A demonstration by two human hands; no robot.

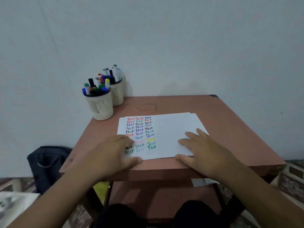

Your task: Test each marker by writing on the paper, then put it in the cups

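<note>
White paper (171, 129) under both hands.

- The reddish-brown desk (222, 122) filled the middle of the frame.
- Two marker-filled cups (102, 107) stood touching at its upper-left corner.
- White paper (172, 129) lay flat at its centre, both hands resting on it.
</note>
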